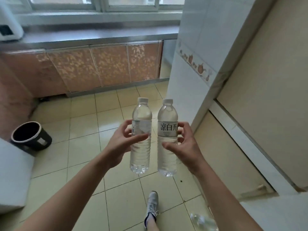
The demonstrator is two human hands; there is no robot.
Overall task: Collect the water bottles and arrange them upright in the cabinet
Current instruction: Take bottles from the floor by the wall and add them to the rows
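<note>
I hold two clear water bottles upright in front of me, above the tiled floor. My left hand (121, 140) grips the left bottle (141, 147) around its label, thumb in front. My right hand (185, 144) grips the right bottle (167, 157), whose white label bears black characters. Both bottles have white caps and are full of water. A third clear bottle (202, 221) lies on the floor by my right forearm, at the bottom edge. The low cabinet (108, 67) with orange patterned doors stands ahead under the window counter; its doors are closed.
A black waste bin (31, 137) stands on the floor at the left. A white block (13, 172) fills the left edge. A white tiled wall corner (186, 77) and a beige door (266, 97) rise on the right. My shoe (152, 204) is below the bottles.
</note>
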